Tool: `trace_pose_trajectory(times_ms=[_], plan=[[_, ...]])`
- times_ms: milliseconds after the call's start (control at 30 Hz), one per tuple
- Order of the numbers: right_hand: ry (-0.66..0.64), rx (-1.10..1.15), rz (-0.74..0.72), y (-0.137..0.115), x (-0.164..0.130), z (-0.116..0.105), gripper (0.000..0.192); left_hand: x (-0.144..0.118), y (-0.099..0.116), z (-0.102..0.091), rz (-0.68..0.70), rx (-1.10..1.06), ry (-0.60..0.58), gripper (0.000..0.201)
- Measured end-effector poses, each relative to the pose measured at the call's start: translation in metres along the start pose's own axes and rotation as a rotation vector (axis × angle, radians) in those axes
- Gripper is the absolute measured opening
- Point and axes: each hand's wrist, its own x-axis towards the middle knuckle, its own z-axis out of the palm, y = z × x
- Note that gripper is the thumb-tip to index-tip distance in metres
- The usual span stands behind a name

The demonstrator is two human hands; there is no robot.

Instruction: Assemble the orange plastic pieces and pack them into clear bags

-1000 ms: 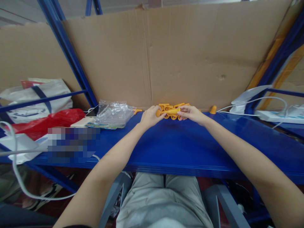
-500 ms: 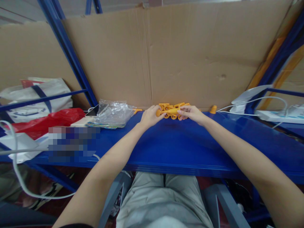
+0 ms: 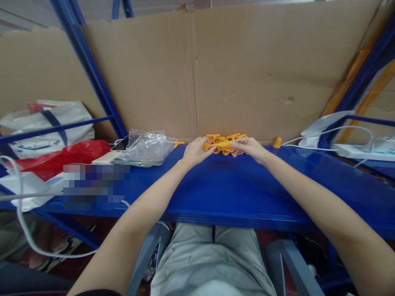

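Observation:
At the back of the blue table point(image 3: 228, 189), my left hand point(image 3: 196, 151) and my right hand point(image 3: 250, 148) hold a yellow plastic piece point(image 3: 222, 144) between them. Slim in the middle, it has a round knob at its left end. My left fingers and thumb close round that knob end. The thumb and fingers of my right hand pinch the other end, partly covering it. Behind and under the held piece lies a pile of similar yellow plastic parts point(image 3: 212, 136), some with round hollow openings.
Right of the pile stands a yellow cap-shaped part point(image 3: 277, 142). Another small orange piece point(image 3: 178, 144) lies left, beside clear plastic bags point(image 3: 149, 146). A red bag point(image 3: 77, 154) and white cables point(image 3: 23, 230) are further left. A cardboard panel point(image 3: 247, 74) rises behind; a power strip point(image 3: 364, 151) sits far right.
Almost nothing differs. Both hands stay on the yellow piece, and the fingers of my right hand have shifted very slightly.

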Motion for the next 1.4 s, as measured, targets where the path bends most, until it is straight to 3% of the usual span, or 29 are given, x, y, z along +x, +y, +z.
trace_pose_trajectory(times_ms=[200,333,500,667,800,933,1400], plan=[[0.009,0.021,0.004,0.001,0.001,0.001,0.032,-0.001,0.001,0.0,0.008,-0.041,-0.003,0.028],[0.13,0.026,-0.042,0.006,0.005,0.001,0.027,0.0,-0.002,-0.003,-0.013,-0.084,-0.007,0.038],[0.32,-0.044,-0.162,0.02,0.018,-0.005,0.031,0.004,-0.03,-0.005,-0.243,0.064,-0.006,0.026],[0.456,-0.434,-0.413,0.023,0.017,-0.013,0.038,-0.003,-0.07,-0.004,-0.598,0.281,-0.23,0.044],[0.473,-0.806,-0.585,0.017,0.005,-0.015,0.034,-0.008,-0.088,0.0,-0.734,0.33,-0.446,0.054],[0.442,-0.982,-0.632,0.018,0.002,-0.016,0.033,-0.008,-0.092,0.004,-0.69,0.354,-0.56,0.053],[0.446,-1.041,-0.651,0.024,0.005,-0.019,0.035,-0.002,-0.102,0.012,-0.539,0.354,-0.523,0.046]])
